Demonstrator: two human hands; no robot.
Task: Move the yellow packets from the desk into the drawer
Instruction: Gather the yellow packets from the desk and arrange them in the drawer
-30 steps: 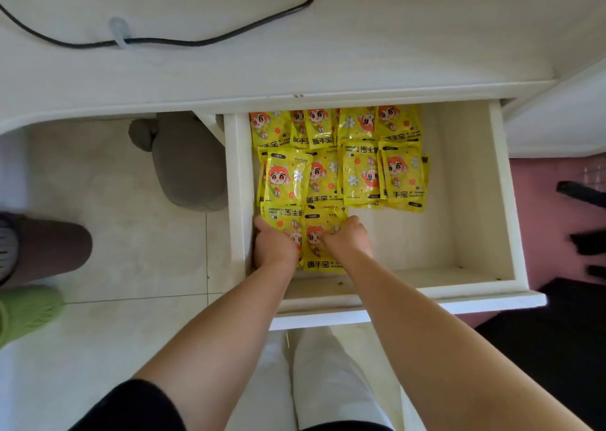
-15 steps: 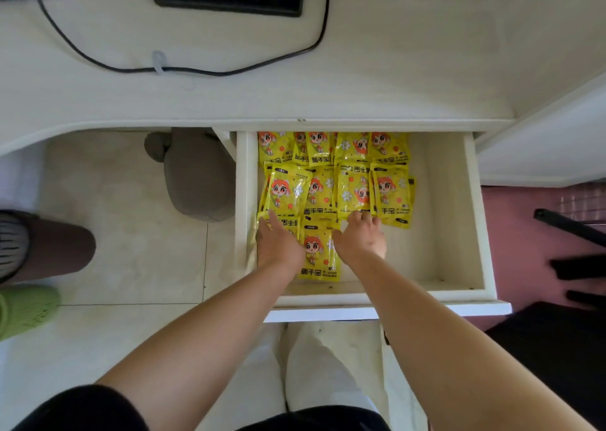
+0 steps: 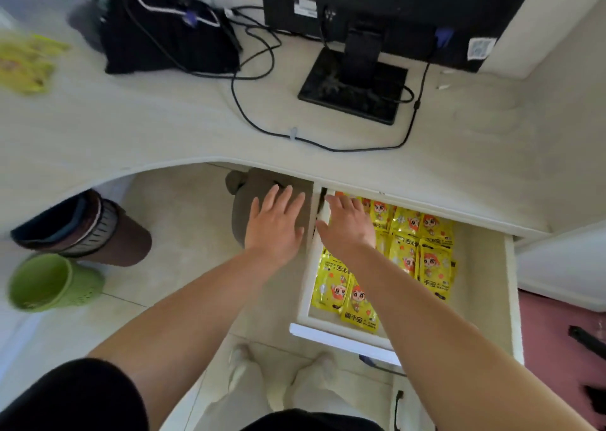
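Several yellow packets point(image 3: 406, 253) with a cartoon face lie in rows inside the open white drawer point(image 3: 482, 266) under the desk's front edge. More yellow packets point(image 3: 26, 63) lie blurred on the desk point(image 3: 131, 125) at the far left. My left hand point(image 3: 275, 224) hovers, fingers spread and empty, above the floor just left of the drawer. My right hand point(image 3: 347, 224) is also spread and empty, above the drawer's left wall and back-left packets.
A black monitor point(image 3: 377, 14) on its stand, a black bag point(image 3: 164, 27) and looping cables point(image 3: 262, 116) sit on the desk. On the floor are a grey stool point(image 3: 239, 201), a brown bin point(image 3: 85, 230) and a green bin point(image 3: 49, 283).
Both hands have let go of the packets in the drawer and lifted up and to the left, fingers now spread. The view has swung upward, showing the desk top.
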